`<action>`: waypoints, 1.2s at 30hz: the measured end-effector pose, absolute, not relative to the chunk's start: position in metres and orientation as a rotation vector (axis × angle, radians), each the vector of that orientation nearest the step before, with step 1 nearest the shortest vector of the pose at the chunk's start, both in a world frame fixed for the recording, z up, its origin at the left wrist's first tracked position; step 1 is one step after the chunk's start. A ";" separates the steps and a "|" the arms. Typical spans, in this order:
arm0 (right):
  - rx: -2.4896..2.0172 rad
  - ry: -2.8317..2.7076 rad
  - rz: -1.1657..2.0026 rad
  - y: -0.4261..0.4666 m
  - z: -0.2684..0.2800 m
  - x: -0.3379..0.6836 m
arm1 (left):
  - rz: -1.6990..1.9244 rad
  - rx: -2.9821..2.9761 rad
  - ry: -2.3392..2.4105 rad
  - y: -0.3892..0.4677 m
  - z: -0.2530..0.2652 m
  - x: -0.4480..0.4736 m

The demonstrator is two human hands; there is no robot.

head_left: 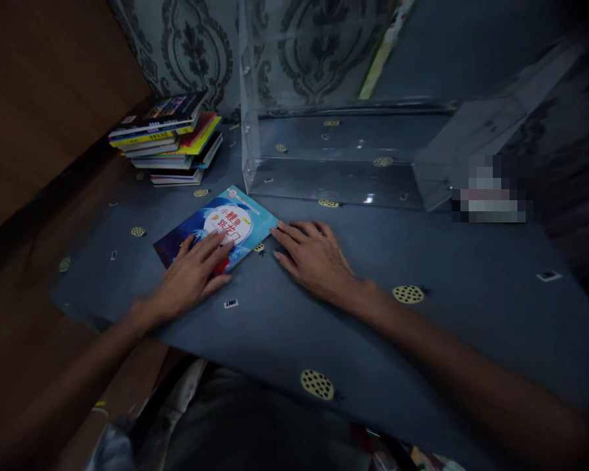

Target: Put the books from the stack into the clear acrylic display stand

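Note:
A blue picture book (249, 210) with a white oval and Chinese lettering on its cover lies flat and slanted on the table. Across its lower part rests my left hand (192, 271), fingers spread over the cover. My right hand (317, 256) lies palm down on the cloth at the book's right corner, its fingertips at or just touching that edge. Neither hand grasps anything. Part of the cover is hidden under my left fingers.
A stack of books (169, 140) stands at the back left. Behind the hands is a clear acrylic shelf (334, 176), with a green-edged book (380, 59) leaning above it. A blurred-out object (491, 193) sits at the right. The blue tablecloth (363, 353) has pineapple prints.

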State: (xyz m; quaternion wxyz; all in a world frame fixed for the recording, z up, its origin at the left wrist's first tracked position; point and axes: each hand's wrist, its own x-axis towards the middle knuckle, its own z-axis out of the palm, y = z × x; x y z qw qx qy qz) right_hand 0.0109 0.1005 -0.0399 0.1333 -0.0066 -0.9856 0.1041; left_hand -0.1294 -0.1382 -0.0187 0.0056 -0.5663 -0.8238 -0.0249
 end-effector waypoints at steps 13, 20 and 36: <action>-0.061 -2.863 0.273 0.097 -0.039 0.012 | -0.377 -1.628 -2.681 -0.149 -0.007 -0.140; -0.088 -2.895 0.269 0.095 -0.038 0.013 | -0.274 -1.236 -2.962 -0.135 0.000 -0.205; 0.620 -2.841 0.331 0.021 -0.032 0.030 | -1.083 -1.080 -3.228 -0.123 0.006 -0.221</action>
